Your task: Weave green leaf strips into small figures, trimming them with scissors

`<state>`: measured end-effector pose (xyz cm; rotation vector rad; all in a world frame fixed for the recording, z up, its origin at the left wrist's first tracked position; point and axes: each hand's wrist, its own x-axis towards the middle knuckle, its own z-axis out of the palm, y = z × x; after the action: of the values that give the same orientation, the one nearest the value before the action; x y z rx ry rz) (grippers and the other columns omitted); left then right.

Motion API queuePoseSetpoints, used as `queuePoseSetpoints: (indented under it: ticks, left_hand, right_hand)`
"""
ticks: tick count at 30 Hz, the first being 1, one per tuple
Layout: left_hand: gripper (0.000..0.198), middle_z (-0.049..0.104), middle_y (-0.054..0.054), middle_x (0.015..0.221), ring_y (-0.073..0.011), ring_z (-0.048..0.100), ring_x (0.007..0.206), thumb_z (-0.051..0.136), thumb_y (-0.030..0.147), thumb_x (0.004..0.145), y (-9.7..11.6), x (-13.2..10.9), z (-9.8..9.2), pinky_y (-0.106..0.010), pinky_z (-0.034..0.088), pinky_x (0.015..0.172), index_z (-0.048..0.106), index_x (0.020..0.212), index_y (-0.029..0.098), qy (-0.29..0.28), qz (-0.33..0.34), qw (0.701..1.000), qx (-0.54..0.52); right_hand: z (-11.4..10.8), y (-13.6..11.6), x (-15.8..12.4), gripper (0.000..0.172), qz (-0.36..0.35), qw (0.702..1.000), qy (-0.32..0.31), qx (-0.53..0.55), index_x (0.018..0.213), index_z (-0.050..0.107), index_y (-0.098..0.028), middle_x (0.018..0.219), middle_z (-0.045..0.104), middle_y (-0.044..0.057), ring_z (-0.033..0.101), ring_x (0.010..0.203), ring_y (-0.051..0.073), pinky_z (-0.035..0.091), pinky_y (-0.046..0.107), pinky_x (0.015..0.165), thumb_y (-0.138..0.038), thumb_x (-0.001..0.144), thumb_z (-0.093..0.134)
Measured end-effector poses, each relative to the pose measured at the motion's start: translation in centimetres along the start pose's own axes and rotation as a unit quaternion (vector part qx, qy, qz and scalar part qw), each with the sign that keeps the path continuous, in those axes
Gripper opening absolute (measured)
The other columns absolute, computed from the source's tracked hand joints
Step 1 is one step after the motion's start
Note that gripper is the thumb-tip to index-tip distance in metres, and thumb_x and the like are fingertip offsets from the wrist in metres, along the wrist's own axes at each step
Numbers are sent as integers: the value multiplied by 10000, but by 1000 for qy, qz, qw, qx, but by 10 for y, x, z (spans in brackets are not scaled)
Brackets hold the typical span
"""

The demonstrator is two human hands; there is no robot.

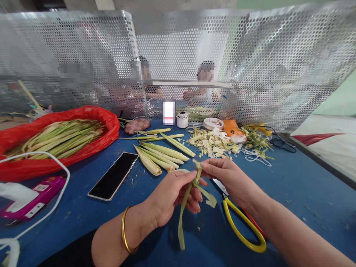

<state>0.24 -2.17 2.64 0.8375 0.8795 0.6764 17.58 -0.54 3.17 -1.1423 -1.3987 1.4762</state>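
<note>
Between my two hands is a pale green leaf strip (181, 222), crossed with other strips near its upper part. My left hand (180, 191) pinches it at the crossing, and one long end hangs down below the fingers. With thumb and fingers closed, my right hand (218, 170) grips the strip's upper end. A short cut end (210, 200) sticks out to the lower right. Under my right hand lie scissors with yellow handles (244, 233), their blades partly hidden. Several pale green husk leaves (164, 154) lie fanned just beyond my left hand.
A dark-screened phone (114, 176) lies left of my hands. Further left are a red plastic bag (109, 124) of long leaves and a magenta power strip (46, 194) with a white cable. Leaf scraps (208, 141), a tape roll (213, 123) and an orange packet (231, 128) sit back right, before a perforated metal screen (178, 48).
</note>
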Motion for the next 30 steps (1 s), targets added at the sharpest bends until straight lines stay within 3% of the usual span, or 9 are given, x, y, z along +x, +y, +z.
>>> queuePoseSetpoints:
  ticks: [3, 6, 10, 15, 17, 19, 21, 25, 30]
  left_hand:
    - [337, 613, -13, 547, -104, 574, 424, 614, 432, 818, -2, 1, 1, -208, 468, 475, 701, 843, 108, 5, 4, 1000, 20]
    - [315, 602, -1, 528, -93, 563, 422, 623, 415, 819, -3, 2, 2, -200, 467, 491, 704, 831, 110, -8, 15, 999, 39]
    - [306, 609, -3, 537, -106, 585, 447, 629, 399, 828, -2, 1, 1, -216, 486, 519, 716, 839, 106, -40, 25, 997, 59]
    - [340, 666, -39, 605, -134, 640, 534, 642, 423, 821, -3, 2, -1, -240, 509, 587, 720, 875, 97, -20, 26, 999, 22]
    - [374, 723, -89, 723, -168, 685, 650, 630, 441, 826, -2, 2, -2, -268, 527, 668, 721, 934, 95, -8, 40, 999, -13]
    - [359, 750, -129, 871, -204, 704, 807, 627, 392, 827, 1, 2, -1, -305, 527, 781, 717, 1011, 97, 1, 70, 996, -52]
    - [303, 750, -129, 962, -217, 688, 928, 647, 298, 804, 5, 2, 0, -317, 504, 873, 722, 1027, 108, 15, 113, 990, -85]
    - [210, 741, -109, 1018, -224, 656, 1017, 669, 224, 778, 8, 0, 2, -301, 459, 943, 751, 941, 120, 35, 167, 982, -83]
    - [222, 717, -107, 1106, -244, 608, 1106, 688, 271, 792, 3, 2, 2, -339, 395, 1036, 762, 947, 130, 39, 175, 983, -45]
  right_hand:
    - [9, 5, -2, 286, 16, 994, 2, 109, 668, 619, -159, 529, 536, -29, 474, 535, 116, 387, 267, 592, -409, 726, 746]
    - [14, 9, -3, 277, 4, 990, 58, 128, 622, 585, -163, 552, 536, -29, 458, 531, 106, 361, 255, 562, -360, 692, 769]
    - [17, 14, -1, 239, -40, 984, 143, 98, 636, 599, -170, 610, 548, -32, 448, 582, 107, 360, 252, 585, -339, 687, 759]
    - [13, 14, 3, 233, -72, 982, 172, -32, 662, 612, -185, 641, 578, -11, 498, 635, 147, 386, 281, 633, -380, 781, 661]
    - [10, 9, -2, 197, -146, 951, 235, -138, 735, 631, -197, 737, 628, 20, 543, 719, 178, 402, 299, 689, -359, 841, 596]
    - [11, 3, -10, 153, -254, 891, 293, -235, 765, 613, -215, 782, 633, 29, 555, 754, 189, 403, 303, 709, -308, 875, 564]
    - [15, -1, -19, 182, -315, 860, 267, -300, 719, 584, -229, 718, 605, 16, 552, 701, 183, 398, 296, 675, -269, 894, 550]
    - [31, 5, -25, 123, -244, 895, 132, -349, 820, 636, -253, 878, 680, 29, 624, 809, 205, 423, 293, 697, -303, 906, 562]
    - [39, 18, -16, 177, -225, 898, 150, -347, 787, 636, -253, 891, 700, 25, 641, 861, 214, 418, 304, 750, -287, 924, 529]
